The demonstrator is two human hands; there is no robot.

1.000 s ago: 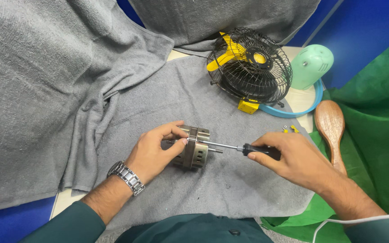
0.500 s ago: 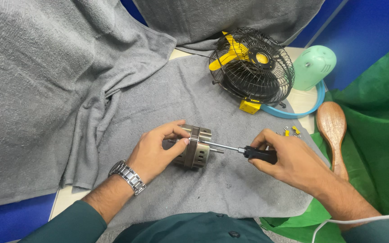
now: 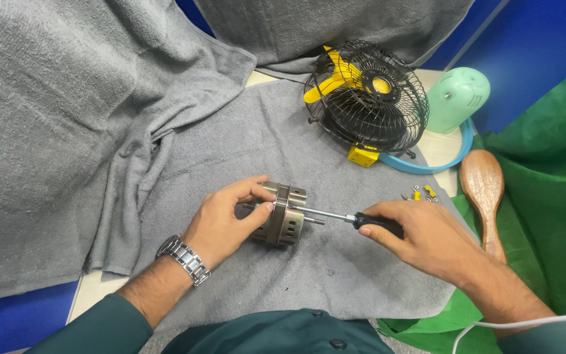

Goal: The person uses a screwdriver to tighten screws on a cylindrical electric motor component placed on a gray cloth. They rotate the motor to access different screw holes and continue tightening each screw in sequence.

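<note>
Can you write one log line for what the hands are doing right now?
left hand: holds motor | right hand: holds screwdriver, tip at motor | nearby: fan, small screws, on grey towel

No packages, labels, signs or screens visible anywhere in view.

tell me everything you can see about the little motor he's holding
The motor is a small, dull-metal cylinder with a raised band round its middle, slots in its casing and a short shaft pointing right. It lies on its side on the grey towel. The left hand grips it; the screwdriver, held by the right hand, meets its band.
</note>
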